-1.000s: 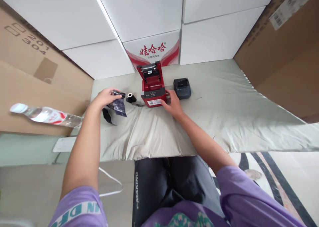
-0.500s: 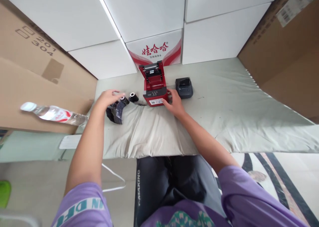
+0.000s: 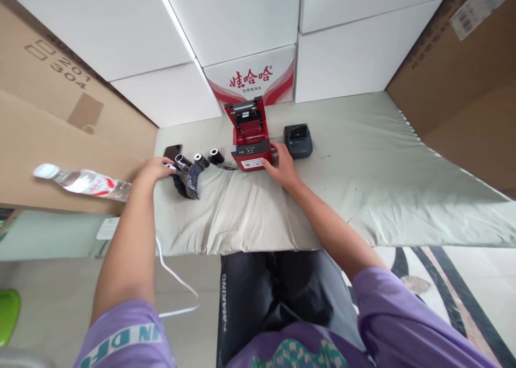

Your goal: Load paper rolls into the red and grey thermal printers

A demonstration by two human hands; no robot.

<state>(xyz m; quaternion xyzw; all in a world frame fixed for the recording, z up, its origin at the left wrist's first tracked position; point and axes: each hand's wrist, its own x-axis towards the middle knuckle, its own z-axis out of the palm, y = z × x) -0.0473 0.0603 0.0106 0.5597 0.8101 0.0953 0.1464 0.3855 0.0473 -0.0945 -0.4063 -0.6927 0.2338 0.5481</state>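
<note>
A small red printer [image 3: 250, 142] stands on the pale cloth-covered table [image 3: 346, 169] with its lid raised. My right hand [image 3: 282, 166] rests against the printer's front right corner. Left of the printer lie three small black rolls [image 3: 195, 162] with dark ribbon trailing off them. My left hand [image 3: 155, 169] lies at the leftmost roll [image 3: 181, 162], its fingertips touching the roll's end; whether the fingers grip it is unclear. A dark phone [image 3: 172, 151] lies just behind that hand.
A dark grey small printer [image 3: 298, 140] sits right of the red one. White boxes [image 3: 250, 29] are stacked behind, cardboard cartons [image 3: 463, 77] at both sides. A water bottle [image 3: 80, 182] lies at the left. A white cable [image 3: 177, 282] hangs below the table edge.
My left hand put down the dark ribbon roll it held and slid left to the leftmost roll. The phone has come into view. My right hand stayed at the printer.
</note>
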